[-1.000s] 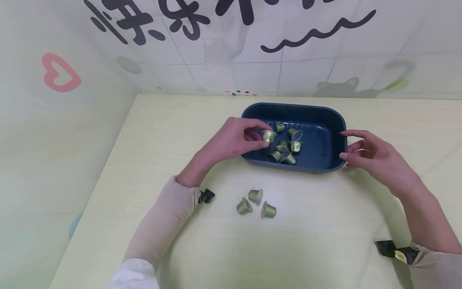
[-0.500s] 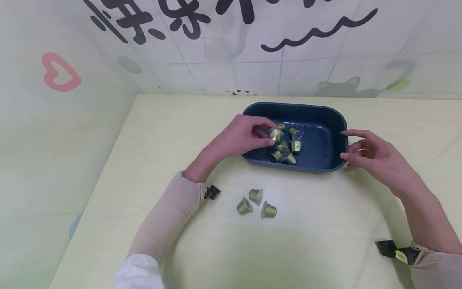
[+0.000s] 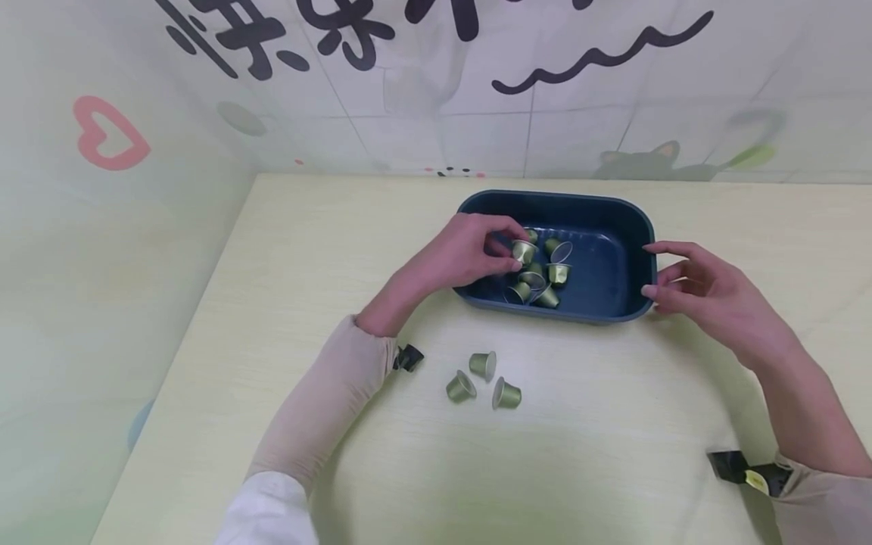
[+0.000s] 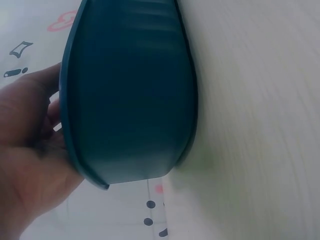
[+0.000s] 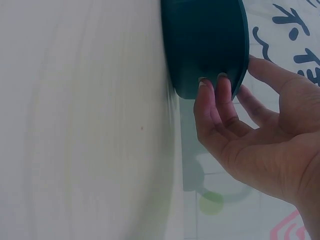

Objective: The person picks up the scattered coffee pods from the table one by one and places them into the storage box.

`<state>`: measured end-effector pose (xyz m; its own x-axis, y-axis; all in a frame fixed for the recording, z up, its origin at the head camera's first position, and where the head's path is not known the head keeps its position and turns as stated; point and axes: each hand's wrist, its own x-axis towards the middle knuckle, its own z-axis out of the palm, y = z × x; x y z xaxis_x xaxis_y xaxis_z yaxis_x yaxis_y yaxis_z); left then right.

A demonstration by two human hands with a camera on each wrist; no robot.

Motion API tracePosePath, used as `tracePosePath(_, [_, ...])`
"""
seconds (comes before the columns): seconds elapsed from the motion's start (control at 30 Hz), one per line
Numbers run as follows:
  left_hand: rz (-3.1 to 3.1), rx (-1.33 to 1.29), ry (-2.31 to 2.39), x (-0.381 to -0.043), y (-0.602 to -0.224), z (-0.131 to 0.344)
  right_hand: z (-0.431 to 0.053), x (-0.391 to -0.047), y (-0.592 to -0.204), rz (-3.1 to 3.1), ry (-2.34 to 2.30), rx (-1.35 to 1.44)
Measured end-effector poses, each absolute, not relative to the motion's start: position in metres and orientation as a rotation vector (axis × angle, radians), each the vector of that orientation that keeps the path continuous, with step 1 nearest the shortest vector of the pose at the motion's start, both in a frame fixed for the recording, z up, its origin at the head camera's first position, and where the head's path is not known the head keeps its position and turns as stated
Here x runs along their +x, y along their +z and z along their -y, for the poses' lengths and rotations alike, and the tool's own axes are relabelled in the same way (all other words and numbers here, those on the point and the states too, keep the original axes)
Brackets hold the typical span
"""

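A dark blue rectangular bin [image 3: 606, 265] stands on the table near the wall. Inside it, several green coffee capsules [image 3: 559, 274] lie in a loose group, mostly left of the middle. My left hand [image 3: 466, 250] reaches over the bin's left end and pinches a green coffee capsule [image 3: 523, 252] between thumb and fingers, above the others. In the left wrist view the bin's outer wall hides most of that grasp. At the right end my right hand [image 3: 708, 291] holds the bin, its thumb and index fingertip at the rim and other fingers against the outer wall [image 5: 207, 45].
Three more green capsules [image 3: 506, 393] lie on their sides on the pale wooden table [image 3: 586, 454], in front of the bin. Behind the bin rises a wall [image 3: 422, 136] with printed drawings and lettering. Another wall [image 3: 82, 303] borders the table's left side.
My left hand has moved a little to the right over the bin, carrying the pinched capsule with it. The right hand keeps its place at the bin's right end.
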<state>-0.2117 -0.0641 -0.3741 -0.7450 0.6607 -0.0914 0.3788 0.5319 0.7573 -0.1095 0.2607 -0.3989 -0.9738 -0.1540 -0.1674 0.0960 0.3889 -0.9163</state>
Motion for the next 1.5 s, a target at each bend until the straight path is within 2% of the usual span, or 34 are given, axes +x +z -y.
tracePosePath(1.5, [-2.475, 0.861, 0.851, -0.222, -0.38, 0.039, -0.261, -0.11, -0.398, -2.448, -1.575, -0.025])
